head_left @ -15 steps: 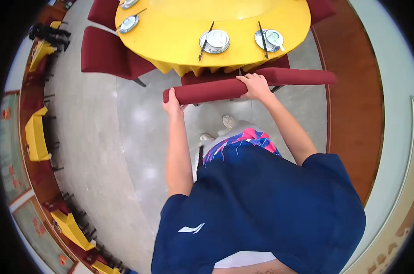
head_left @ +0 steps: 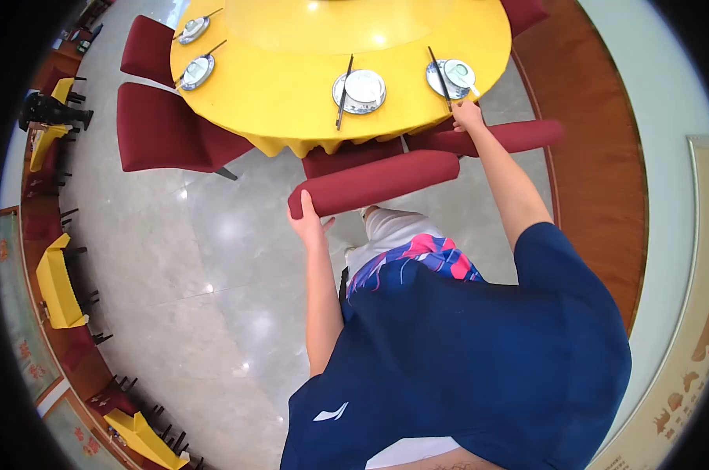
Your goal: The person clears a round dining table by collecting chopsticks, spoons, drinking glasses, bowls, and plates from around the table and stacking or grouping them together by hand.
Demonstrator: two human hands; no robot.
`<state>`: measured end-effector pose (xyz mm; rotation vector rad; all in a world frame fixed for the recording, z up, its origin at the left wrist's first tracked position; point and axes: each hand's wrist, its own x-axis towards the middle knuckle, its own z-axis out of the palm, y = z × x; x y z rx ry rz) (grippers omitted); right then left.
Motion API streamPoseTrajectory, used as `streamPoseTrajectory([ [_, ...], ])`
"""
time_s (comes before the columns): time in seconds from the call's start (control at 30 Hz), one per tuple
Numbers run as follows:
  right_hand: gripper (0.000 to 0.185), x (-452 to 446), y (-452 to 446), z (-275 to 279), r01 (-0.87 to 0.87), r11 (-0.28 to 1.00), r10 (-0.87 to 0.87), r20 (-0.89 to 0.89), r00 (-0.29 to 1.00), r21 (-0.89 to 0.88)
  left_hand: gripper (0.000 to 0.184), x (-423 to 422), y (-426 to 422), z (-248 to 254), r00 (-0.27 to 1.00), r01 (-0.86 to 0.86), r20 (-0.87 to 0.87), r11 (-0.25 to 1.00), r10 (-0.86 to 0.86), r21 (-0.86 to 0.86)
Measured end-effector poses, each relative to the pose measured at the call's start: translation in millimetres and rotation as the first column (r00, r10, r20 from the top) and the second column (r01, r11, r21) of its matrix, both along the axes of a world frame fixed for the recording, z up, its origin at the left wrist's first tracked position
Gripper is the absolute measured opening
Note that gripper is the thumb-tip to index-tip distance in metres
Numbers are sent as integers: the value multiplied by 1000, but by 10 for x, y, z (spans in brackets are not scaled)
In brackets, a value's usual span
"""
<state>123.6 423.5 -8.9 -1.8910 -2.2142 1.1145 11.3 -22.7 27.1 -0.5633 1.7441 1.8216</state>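
My left hand (head_left: pixel 310 223) is closed on the left end of a dark red chair's padded backrest (head_left: pixel 378 182), thumb over its top. My right hand (head_left: pixel 469 117) is off this chair, stretched out to the table's front edge. Its fingers are loosely bent and apart, with nothing visible in them. It is close to the lower ends of a pair of black chopsticks (head_left: pixel 440 77) and above the neighbouring red chair (head_left: pixel 526 136). Beside the chopsticks lies a blue-and-white plate (head_left: pixel 440 90) with a white bowl (head_left: pixel 460 74) on it.
A round table with a yellow cloth (head_left: pixel 276 102) carries more settings, including a middle plate (head_left: pixel 341 100). More red chairs (head_left: pixel 155 129) stand at its left. A brown wall panel (head_left: pixel 597 157) runs along the right. A person in dark clothes (head_left: pixel 45 111) is far left, near yellow-covered tables (head_left: pixel 61 286).
My right hand has let go of the chair's backrest and moved up and right to the table edge. My left hand keeps its hold, and the backrest appears lower in view.
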Motion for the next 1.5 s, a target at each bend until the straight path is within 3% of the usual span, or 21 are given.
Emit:
streamPoseTrajectory([
  [0.1,44,-234,183,-114,14,997,5,243,970,-77,59,-51,-1,41,998,29,49,999,-27,-32],
  [0.27,43,-483,391,-526,22,989,26,323,946,-146,69,-166,-27,-16,990,113,103,972,-93,-205],
  [0.33,41,-553,477,-677,70,947,43,337,940,-315,74,-255,0,-70,976,67,-166,923,-139,-378],
  [0.4,37,-587,477,-813,34,957,73,354,932,-286,78,-279,-96,-38,979,94,-103,843,-174,-530],
  [0.5,36,-655,482,-947,-37,967,120,325,938,-250,70,-468,-115,65,872,21,-349,740,-342,-673],
  [0.63,33,-826,-11,-761,-2,964,-37,-138,990,-266,64,-822,101,404,729,-13,-485,698,-484,-716],
  [0.67,32,-912,-266,-533,7,949,-106,-298,949,-315,60,-939,184,470,681,76,-495,725,-539,-685],
  [0.73,29,-1048,-883,-83,-190,915,6,-462,887,-355,56,-1137,395,557,636,169,-501,739,-587,-652],
  [0.8,19,-1135,-1570,301,-411,762,3,-632,775,-501,49,-1309,684,616,908,275,-339,960,-245,43],
  [0.83,17,-1190,-1913,579,-551,730,170,-674,719,-403,49,-1373,818,712,908,279,-338,960,-249,42],
  [0.9,14,-1356,-2379,960,-783,554,534,-601,595,-283,40,-1534,1002,866,990,127,-18,845,-137,520],
  [0.93,19,-1406,-2626,958,-832,517,645,-549,532,-201,40,-1677,883,757,990,132,-23,842,-141,523],
  [1.0,26,-1571,-2900,930,-852,473,588,-641,494,-223,34,-1961,528,507,902,322,-40,609,-429,724],
  [1.03,30,-1629,-3002,832,-856,493,612,-637,468,-155,36,-1944,490,600,946,269,41,848,-322,456],
  [1.07,35,-1722,-3065,734,-854,514,635,-633,443,-82,36,-1998,295,599,941,288,25,839,-336,461],
  [1.1,45,-1847,-3006,813,-660,504,418,-512,751,-557,38,-2062,33,562,942,284,36,849,-335,445],
  [1.2,50,-2062,-2744,83,-129,828,-86,-351,932,-546,44,-2131,-851,598,960,266,-16,886,-281,379],
  [1.27,70,-2163,-2479,-233,127,836,-266,-191,945,-534,45,-1984,-1593,521,985,116,-12,608,-172,785],
  [1.37,79,-2330,-2225,-698,233,810,-334,-96,938,-538,46,-1750,-2318,731,983,167,-176,660,-53,733],
  [1.43,65,-2393,-2020,-1002,230,826,-309,-72,948,-515,45,-1665,-2615,1004,991,-17,-75,654,113,756],
  [1.5,48,-2445,-1908,-1212,149,858,-297,-237,925,-492,44,-1755,-2921,957,979,-6,-123,619,165,785],
])
